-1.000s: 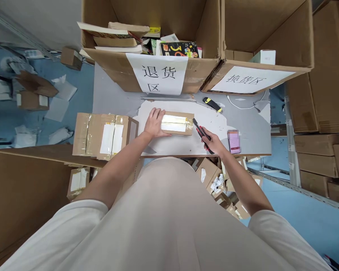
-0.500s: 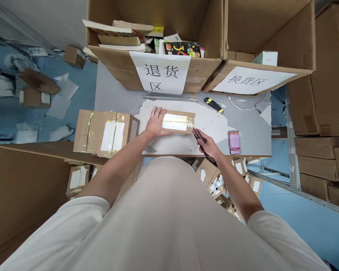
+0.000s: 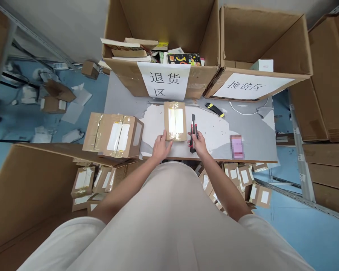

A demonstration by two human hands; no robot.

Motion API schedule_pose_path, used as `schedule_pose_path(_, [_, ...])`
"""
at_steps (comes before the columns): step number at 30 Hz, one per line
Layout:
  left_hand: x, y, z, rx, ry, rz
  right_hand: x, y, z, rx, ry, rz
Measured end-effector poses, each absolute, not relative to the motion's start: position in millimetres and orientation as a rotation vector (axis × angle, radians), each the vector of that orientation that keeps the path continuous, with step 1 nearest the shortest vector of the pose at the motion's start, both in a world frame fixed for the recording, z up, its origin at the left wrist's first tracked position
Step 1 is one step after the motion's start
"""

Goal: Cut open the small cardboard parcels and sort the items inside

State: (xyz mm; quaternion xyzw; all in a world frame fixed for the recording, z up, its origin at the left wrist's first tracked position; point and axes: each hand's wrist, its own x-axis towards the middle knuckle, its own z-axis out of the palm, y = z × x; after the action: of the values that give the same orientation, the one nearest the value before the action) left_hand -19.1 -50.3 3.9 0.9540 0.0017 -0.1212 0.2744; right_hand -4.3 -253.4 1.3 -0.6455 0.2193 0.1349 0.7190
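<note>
A small taped cardboard box (image 3: 171,128) with a white label on top lies on the table in front of me. My left hand (image 3: 161,147) grips its near left corner, fingers along the left side and thumb at the near edge. Just right of the box, my right hand (image 3: 198,143) is wrapped around a black and red utility knife (image 3: 193,131). The knife's blade is out and points away from me, apart from the box.
Larger taped boxes (image 3: 115,135) stand at the table's left. Behind are two big open cartons, one with books (image 3: 183,59). A yellow and black cutter (image 3: 214,110) and a pink blurred item (image 3: 237,146) lie to the right. More parcels (image 3: 83,180) sit below the table.
The small box has turned from lying crosswise to pointing away from me. My left hand has moved to its near corner. The knife has come off the box's right end and now points forward.
</note>
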Motion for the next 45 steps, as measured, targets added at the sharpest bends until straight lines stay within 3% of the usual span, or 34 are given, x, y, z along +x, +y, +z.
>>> schedule_pose_path(8, [-30, -50, 1, 2.374, -0.021, -0.119, -11, -259, -2, -1.555, 0.373, 0.394])
schedule_pose_path(16, [-27, -43, 6, 2.355, 0.048, -0.207, -37, -262, -5, -1.546, 0.372, 0.411])
schedule_pose_path(22, [80, -26, 8, 2.452, -0.167, -0.051, -71, -246, 0, -1.314, 0.575, 0.320])
schedule_pose_path(27, [155, -24, 5, 2.463, -0.371, -0.257, -68, -228, 2, -1.160, 0.631, 0.336])
schedule_pose_path(35, [36, 10, 19, 2.659, 0.242, -0.318, -3, -276, 4, -1.516, 0.517, 0.178])
schedule_pose_path(39, [23, 7, 15, 2.695, -0.217, -0.068, -26, -304, 17, -1.739, 0.450, 0.366])
schedule_pose_path(42, [39, 1, 10, 2.652, -0.638, -0.124, -48, -312, 25, -1.783, 0.411, 0.485])
schedule_pose_path(45, [49, -4, 7, 2.649, -0.684, -0.153, -55, -312, 27, -1.728, 0.420, 0.530])
